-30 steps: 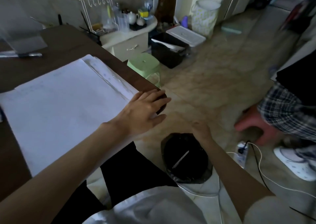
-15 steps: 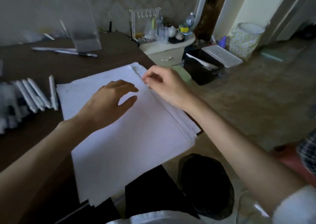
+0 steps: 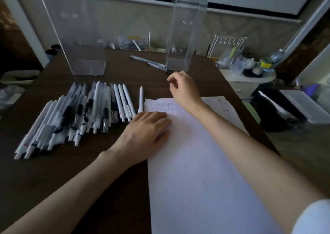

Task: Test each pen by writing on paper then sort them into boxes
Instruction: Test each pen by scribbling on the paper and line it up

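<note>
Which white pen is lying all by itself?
The white pen right beside the paper's top-left corner; other white pens lie bunched in the pile further left.

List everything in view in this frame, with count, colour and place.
pens: too many to count, mostly white, some with black grips, heaped on the table left of the paper
single pen: one, white, between the heap and the paper
dark pens: two, it seems, greyish, lying by the right box's base
paper: a stack, white, on the table's right part, faint marks near its top
left box: one, clear, far left of the table
right box: one, clear, upright, far right
table: one, dark brown
rack: one, white wire, right of the table
left hand: flat on the paper's left edge
right hand: loosely curled, holding nothing, beyond the paper's top
</note>
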Motion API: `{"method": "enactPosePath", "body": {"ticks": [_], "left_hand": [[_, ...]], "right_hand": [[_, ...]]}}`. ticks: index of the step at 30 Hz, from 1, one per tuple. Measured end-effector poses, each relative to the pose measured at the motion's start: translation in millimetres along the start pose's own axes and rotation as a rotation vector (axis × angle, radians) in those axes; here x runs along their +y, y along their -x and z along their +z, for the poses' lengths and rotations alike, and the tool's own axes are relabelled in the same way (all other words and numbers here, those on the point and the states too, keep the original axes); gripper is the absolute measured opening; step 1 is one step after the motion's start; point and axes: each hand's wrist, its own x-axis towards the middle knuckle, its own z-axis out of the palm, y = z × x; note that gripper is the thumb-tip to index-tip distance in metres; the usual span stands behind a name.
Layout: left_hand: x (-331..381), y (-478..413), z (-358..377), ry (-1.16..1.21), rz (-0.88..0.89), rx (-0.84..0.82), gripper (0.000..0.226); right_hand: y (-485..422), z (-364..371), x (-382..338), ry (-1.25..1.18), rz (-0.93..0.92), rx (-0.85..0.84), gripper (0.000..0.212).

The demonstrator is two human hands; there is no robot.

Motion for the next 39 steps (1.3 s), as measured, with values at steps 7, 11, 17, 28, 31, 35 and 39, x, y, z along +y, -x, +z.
{"method": "enactPosePath", "body": {"ticks": [7, 11, 17, 28, 31, 35, 39], "left_hand": [[-0.4, -0.6, -1.2, 0.027, -0.007, -0.019, 0.045], [-1.7, -0.7, 0.3, 0.043, -0.009, -0.013, 0.043], [-2.0, -0.4, 3.4, 0.036, 0.002, 0.030, 0.042], [-3.1, -2.1, -3.7, 0.061, -0.310, 0.296, 0.045], [-3.5, -1.6, -3.4, -0.002, -0.233, 0.320, 0.036], [-4.1, -0.9, -4.0, 0.014, -0.235, 0.350, 0.023], [-1.1, -0.6, -1.6, 0.077, -0.155, 0.324, 0.026]], "right_hand": [[-47.4, 14.3, 25.5, 0.343, 0.170, -0.037, 0.029], [-50.1, 12.7, 25.9, 0.342, 0.213, -0.060, 0.025], [-13.0, -18.2, 5.3, 0.104, 0.107, 0.078, 0.018], [73.9, -35.9, -12.8, -0.842, 0.118, -0.461, 0.010], [75.0, -36.4, -13.4, -0.891, 0.078, -0.470, 0.014], [71.4, -37.4, -4.8, -1.085, 0.149, -0.342, 0.004], [71.0, -39.1, -1.2, -1.077, 0.114, -0.382, 0.007]]}}
